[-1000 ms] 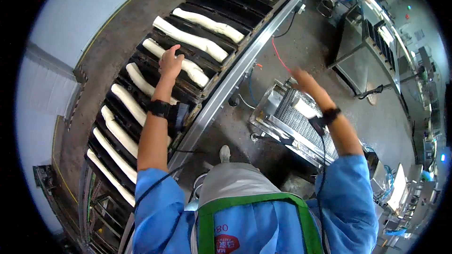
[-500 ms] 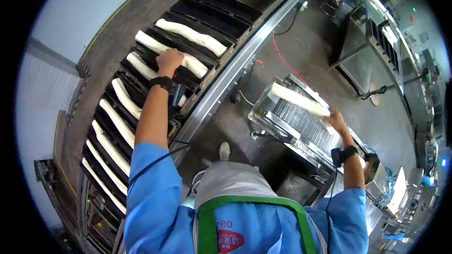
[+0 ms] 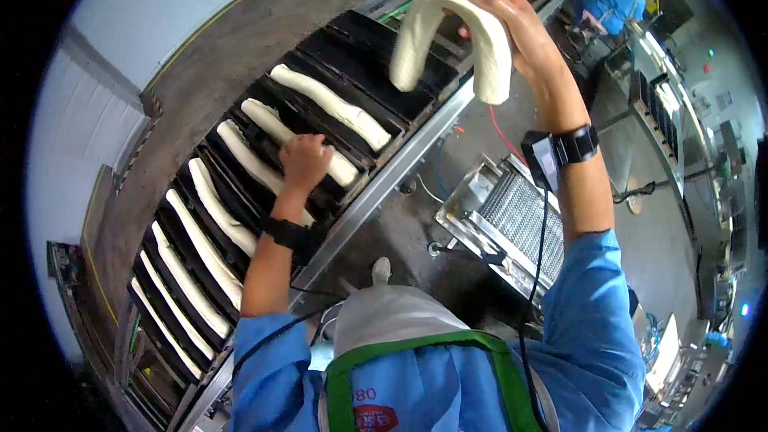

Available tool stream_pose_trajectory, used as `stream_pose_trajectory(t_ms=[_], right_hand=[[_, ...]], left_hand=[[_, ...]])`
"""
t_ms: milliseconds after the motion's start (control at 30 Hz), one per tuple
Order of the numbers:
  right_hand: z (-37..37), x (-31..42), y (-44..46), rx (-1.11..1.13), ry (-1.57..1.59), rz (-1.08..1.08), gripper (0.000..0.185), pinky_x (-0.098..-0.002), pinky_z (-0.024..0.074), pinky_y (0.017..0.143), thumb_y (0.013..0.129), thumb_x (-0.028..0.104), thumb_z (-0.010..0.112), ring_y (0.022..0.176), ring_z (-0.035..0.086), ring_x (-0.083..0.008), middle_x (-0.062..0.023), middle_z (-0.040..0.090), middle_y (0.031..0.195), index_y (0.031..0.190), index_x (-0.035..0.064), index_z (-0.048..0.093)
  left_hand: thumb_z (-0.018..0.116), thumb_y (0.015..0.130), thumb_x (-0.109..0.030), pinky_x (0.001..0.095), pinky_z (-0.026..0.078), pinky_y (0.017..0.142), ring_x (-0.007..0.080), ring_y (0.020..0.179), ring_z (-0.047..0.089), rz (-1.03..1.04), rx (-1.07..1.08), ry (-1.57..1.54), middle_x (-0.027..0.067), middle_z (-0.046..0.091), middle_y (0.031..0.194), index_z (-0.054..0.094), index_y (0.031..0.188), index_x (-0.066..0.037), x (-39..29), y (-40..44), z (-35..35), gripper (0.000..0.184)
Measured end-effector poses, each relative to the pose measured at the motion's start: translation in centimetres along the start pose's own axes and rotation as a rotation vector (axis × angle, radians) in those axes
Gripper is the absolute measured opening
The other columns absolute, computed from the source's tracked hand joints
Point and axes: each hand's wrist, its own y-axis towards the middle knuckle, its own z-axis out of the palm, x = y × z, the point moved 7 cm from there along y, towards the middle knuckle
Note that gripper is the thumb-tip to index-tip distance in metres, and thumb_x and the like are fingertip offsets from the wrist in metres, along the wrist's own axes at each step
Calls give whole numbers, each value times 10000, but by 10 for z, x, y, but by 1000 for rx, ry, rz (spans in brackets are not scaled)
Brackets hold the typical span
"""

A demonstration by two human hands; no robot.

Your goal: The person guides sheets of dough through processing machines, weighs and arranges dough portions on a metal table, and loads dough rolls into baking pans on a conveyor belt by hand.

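Observation:
My right hand (image 3: 512,20) is closed around the middle of a thick white dough roll (image 3: 412,44), which droops in an arch with both ends hanging. The roll is above the black trays at the far end of the row. My left hand (image 3: 306,162) lies curled over a dough strip (image 3: 264,118) in one of these long trays; its fingertips are partly hidden. Just beyond it, another dough strip (image 3: 328,106) rests in its own tray. Several more strips lie in the trays nearer to me, one per tray.
A metal rail (image 3: 416,140) edges the tray conveyor. To the right stands a small conveyor with a metal mesh belt (image 3: 520,212). A person in blue (image 3: 616,0) is at the far right, near a steel table (image 3: 640,144) holding dark trays. A red hose crosses the floor.
My right hand has carried the dough roll from the mesh conveyor up and left over the trays; the roll now bends into an arch. My left hand stays at the same strip, slightly shifted along it.

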Motion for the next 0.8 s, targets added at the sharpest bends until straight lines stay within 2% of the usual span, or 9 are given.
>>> stream_pose_trajectory(t_ms=[133, 200, 367, 500, 533, 600, 667, 733, 800], right_hand=[[18, -48, 44, 245, -111, 170, 452, -220, 499, 591, 787, 318, 575, 699, 594, -164, -107, 568, 880, 1064, -18, 455], [13, -94, 59, 275, -161, 301, 498, -271, 473, 703, 794, 363, 563, 815, 565, -179, -86, 553, 914, 1090, -20, 448], [-99, -163, 29, -27, -414, 253, 393, -246, 441, 619, 798, 324, 560, 773, 549, -137, -50, 563, 896, 1048, 26, 511], [-187, -220, -139, 38, -729, 560, 292, -282, 455, 645, 769, 180, 549, 749, 566, -175, -77, 584, 844, 1015, 24, 533], [-225, -251, -192, 52, -1140, 437, 289, -318, 453, 704, 726, 115, 553, 816, 571, -242, -126, 593, 895, 999, 21, 537], [-255, -235, -318, -237, -1188, 709, 361, -368, 427, 798, 694, 130, 559, 968, 510, -307, -175, 532, 1035, 1044, 54, 518], [-252, -197, -421, -425, -1381, 1032, 393, -390, 414, 829, 690, 63, 501, 1021, 458, -340, -173, 471, 1112, 1083, 69, 487], [-252, -179, -513, -648, -1375, 1070, 450, -432, 403, 838, 667, -2, 445, 1051, 423, -361, -165, 408, 1175, 1106, 99, 459], [-252, -168, -577, -708, -1328, 1228, 501, -492, 376, 847, 677, 6, 443, 1074, 402, -356, -135, 386, 1205, 1152, 163, 415]], left_hand=[[490, 733, -353, 483, 355, 809, 271, 974, 481, -56, -259, 155, 106, 566, 946, 583, 928, -84, -40, 8, -18, 345], [414, 816, -423, 547, 209, 932, 325, 1188, 271, -264, 342, -23, 149, 370, 1252, 399, 1222, -102, -45, 19, -23, 517], [407, 819, -434, 516, 157, 959, 318, 1205, 256, -274, 362, -7, 142, 377, 1253, 388, 1225, -59, -44, 27, -9, 553], [485, 765, -427, 446, 368, 841, 353, 988, 485, -253, 402, 26, 177, 540, 1045, 552, 991, -50, -30, 23, 0, 445], [514, 747, -437, 452, 374, 832, 357, 967, 499, -26, 118, -73, 195, 544, 1027, 543, 1017, -14, -2, 27, 25, 502], [508, 765, -429, 420, 333, 897, 363, 1059, 440, -212, 454, -95, 231, 466, 1144, 453, 1148, 24, -25, 26, 10, 596], [501, 770, -436, 404, 330, 906, 374, 1063, 431, 112, 343, -41, 241, 442, 1171, 432, 1161, 44, 23, 19, 48, 622], [479, 844, -321, 307, 374, 668, 163, 697, 452, -297, 431, -526, 55, 495, 767, 505, 813, 35, 41, -2, 22, 359], [484, 839, -334, 308, 340, 594, 143, 614, 367, -259, 397, -649, 14, 394, 664, 449, 721, 0, 108, 2, 45, 356]])
